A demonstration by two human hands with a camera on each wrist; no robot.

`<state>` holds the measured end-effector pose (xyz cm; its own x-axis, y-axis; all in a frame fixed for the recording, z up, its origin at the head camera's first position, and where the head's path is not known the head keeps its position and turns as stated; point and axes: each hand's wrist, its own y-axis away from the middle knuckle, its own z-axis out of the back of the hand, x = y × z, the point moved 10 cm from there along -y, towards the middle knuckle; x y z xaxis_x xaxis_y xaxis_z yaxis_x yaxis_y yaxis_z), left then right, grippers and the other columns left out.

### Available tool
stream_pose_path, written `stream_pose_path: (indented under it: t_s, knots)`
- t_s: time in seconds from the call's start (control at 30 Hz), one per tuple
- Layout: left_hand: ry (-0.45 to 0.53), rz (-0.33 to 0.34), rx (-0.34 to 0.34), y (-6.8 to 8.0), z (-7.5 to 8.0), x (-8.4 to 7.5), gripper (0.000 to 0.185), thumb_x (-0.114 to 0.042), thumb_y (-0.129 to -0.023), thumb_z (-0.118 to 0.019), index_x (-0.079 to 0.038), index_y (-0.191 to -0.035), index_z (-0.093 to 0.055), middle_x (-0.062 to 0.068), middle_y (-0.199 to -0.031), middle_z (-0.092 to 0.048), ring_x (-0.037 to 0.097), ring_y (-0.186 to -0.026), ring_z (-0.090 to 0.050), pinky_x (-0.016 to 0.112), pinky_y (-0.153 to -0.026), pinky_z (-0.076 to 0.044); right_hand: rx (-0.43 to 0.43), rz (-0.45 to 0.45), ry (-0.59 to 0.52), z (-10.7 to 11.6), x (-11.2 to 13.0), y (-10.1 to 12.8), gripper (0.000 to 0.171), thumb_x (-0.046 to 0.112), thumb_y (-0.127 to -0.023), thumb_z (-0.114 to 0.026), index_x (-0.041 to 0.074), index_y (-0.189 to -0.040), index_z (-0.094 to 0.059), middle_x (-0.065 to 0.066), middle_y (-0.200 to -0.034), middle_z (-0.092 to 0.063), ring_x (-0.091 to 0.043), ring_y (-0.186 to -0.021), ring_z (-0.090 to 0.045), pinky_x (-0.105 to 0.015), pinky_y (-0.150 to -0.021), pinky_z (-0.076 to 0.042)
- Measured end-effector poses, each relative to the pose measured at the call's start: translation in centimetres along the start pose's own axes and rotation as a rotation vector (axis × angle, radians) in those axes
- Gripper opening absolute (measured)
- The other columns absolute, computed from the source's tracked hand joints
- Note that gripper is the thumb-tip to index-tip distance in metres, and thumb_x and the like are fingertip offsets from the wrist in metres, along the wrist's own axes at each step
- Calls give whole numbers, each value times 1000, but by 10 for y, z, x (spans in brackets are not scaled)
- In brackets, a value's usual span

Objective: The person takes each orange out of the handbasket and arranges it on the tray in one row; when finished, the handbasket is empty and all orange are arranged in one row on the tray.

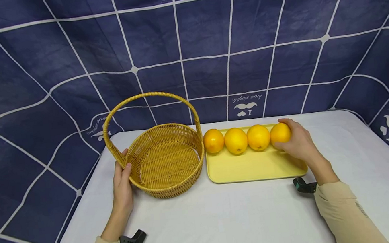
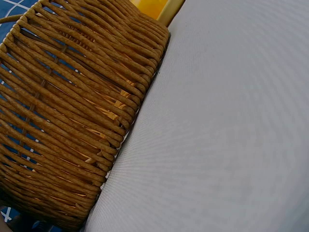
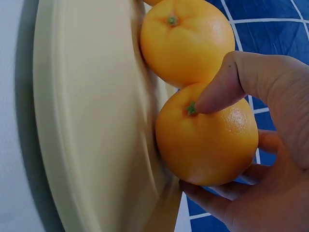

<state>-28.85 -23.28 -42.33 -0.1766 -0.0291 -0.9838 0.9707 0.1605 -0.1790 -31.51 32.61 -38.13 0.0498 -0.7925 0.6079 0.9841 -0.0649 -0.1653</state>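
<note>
A smooth white tablecloth (image 1: 228,222) is seen spread under everything, backed by a navy grid-patterned cloth (image 1: 241,30). At centre-left, the round woven wicker basket with its arched handle (image 1: 165,159) is steadied at its left rim by the left hand (image 1: 122,185), thumb hooked on the ribbed weave. To its right, a flat pale-yellow rectangular plastic tray (image 1: 251,165) is laid, four round fruits lined along its far edge. The rightmost glossy, dimpled orange (image 1: 279,133) is gripped by the right hand (image 1: 300,143), fingers curled round it.
</note>
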Motion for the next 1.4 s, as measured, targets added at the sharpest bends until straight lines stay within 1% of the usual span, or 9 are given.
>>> stream_pose_path:
  t_s: [0.2,0.3,0.53,0.73,0.9,1.03,1.13,1.27,1.4]
  knots:
    - [11,-10,1,0,-1,-2,51,-28,-116,-38,-21,-166,-31,-2,-172,-28,19,-156,-28,11,-117,-29,28,5,9,-4,-2,-2,87,16,-87,-76,2,-161,-34,-35,-149,-45,-52,-124,-48,-72,-107,-40]
    - [13,-21,1,-1,-1,-3,51,-27,-116,-38,-19,-166,-31,-1,-172,-29,19,-157,-28,12,-117,-28,23,12,4,-3,-2,-2,85,15,-87,-76,5,-161,-35,-34,-152,-43,-53,-127,-47,-73,-108,-39]
    - [7,-26,4,-3,-2,-3,52,-29,-115,-39,-21,-166,-32,-2,-172,-30,19,-157,-28,12,-118,-28,22,42,12,1,3,0,81,7,-86,-74,7,-160,-40,-32,-157,-42,-53,-134,-44,-74,-111,-35]
    - [18,-30,0,-4,-2,-4,52,-30,-115,-41,-21,-166,-33,-1,-172,-31,19,-156,-30,12,-118,-29,25,9,9,1,0,0,82,11,-88,-72,9,-162,-37,-31,-158,-41,-52,-133,-45,-73,-110,-37]
    - [-41,-43,-33,-1,3,-6,54,-31,-114,-44,-19,-166,-33,-1,-171,-34,18,-155,-32,10,-118,-30,13,0,-11,1,-1,0,79,17,-91,-71,9,-162,-38,-30,-159,-42,-51,-133,-46,-72,-111,-38]
    - [-142,-128,-94,4,11,-16,53,-27,-113,-49,-16,-164,-37,2,-168,-41,19,-155,-37,10,-118,-33,-4,6,-21,-1,1,0,78,21,-93,-73,7,-161,-39,-30,-157,-44,-51,-131,-48,-72,-111,-38]
    - [-229,-239,-162,10,17,-32,53,-20,-111,-53,-16,-162,-39,1,-165,-44,17,-153,-40,16,-120,-36,-18,10,-29,-2,2,-2,77,22,-93,-75,5,-160,-40,-31,-154,-46,-52,-129,-49,-71,-111,-39]
    - [-334,-406,-287,26,21,-64,59,-8,-106,-56,-14,-162,-40,0,-165,-44,16,-153,-40,26,-124,-35,-17,15,-44,-5,2,-4,76,21,-93,-76,5,-159,-41,-32,-153,-48,-52,-127,-50,-69,-109,-40]
    - [-395,-590,-390,51,13,-105,60,1,-100,-57,-2,-159,-43,11,-165,-44,26,-154,-39,29,-127,-31,1,10,-42,-7,3,-4,77,20,-93,-75,5,-160,-40,-31,-153,-47,-51,-128,-50,-69,-111,-40]
